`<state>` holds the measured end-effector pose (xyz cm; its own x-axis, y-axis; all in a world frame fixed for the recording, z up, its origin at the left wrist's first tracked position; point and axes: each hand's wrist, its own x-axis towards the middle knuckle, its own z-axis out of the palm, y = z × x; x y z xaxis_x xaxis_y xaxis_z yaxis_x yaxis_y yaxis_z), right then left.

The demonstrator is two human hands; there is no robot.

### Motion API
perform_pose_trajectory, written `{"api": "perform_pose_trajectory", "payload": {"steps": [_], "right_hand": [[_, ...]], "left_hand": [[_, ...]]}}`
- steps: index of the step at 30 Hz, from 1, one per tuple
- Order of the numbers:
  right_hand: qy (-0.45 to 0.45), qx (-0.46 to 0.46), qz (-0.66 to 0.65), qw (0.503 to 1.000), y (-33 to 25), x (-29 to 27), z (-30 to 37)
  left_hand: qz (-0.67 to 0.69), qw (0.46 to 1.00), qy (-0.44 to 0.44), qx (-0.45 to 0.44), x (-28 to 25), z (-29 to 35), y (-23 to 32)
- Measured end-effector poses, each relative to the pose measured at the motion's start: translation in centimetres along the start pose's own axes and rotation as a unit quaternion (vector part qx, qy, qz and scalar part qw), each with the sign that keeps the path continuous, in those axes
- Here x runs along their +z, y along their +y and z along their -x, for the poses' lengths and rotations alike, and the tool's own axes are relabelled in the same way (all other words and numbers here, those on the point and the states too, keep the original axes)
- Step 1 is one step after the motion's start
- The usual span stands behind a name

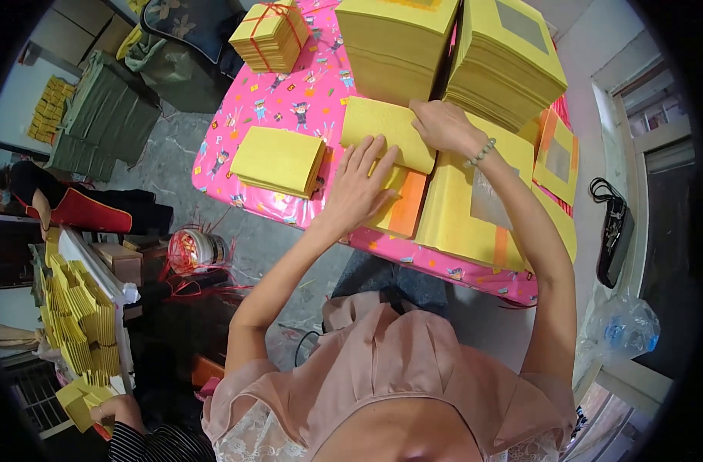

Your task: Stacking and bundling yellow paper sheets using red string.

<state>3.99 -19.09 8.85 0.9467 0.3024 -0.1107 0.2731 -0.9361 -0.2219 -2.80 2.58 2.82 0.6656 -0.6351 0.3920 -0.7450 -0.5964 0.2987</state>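
Pinches, by the look of it, yellow paper (pixel 382 119) at its right end with bunched right hand (pixel 446 129); lays spread left hand (pixel 357 181) on its near side, above the pink table (pixel 320 88). Has a red-tied bundle (pixel 265 50) and small stack (pixel 278 162) seemingly finished; leaves this paper and the broad pile (pixel 463 212) likely unfinished.

Hiding part of the orange band (pixel 407 205) under the curved yellow paper (pixel 386 125); cropping the tall yellow stack (pixel 394 55) and pink bench (pixel 328 83) at the top edge.

left hand (pixel 360 183): laid flat, fingers (pixel 372 152) spread | right hand (pixel 445 128): curled, perhaps pinching
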Motion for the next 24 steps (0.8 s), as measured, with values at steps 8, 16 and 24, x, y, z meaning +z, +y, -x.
{"api": "perform_pose_trajectory", "payload": {"steps": [8,16,24], "right_hand": [[-0.035,0.061,0.064,0.995,1.5,1.8,-3.0],[-0.108,0.043,0.025,0.993,0.6,1.4,-4.7],[-0.136,0.032,0.012,0.990,1.7,3.7,-6.4]], "left_hand": [[-0.044,0.998,-0.048,-0.011,2.8,-1.9,-0.9],[-0.029,0.998,-0.052,-0.022,3.3,-2.0,-1.2],[-0.020,0.998,-0.052,-0.021,3.5,-2.1,-1.2]]}}
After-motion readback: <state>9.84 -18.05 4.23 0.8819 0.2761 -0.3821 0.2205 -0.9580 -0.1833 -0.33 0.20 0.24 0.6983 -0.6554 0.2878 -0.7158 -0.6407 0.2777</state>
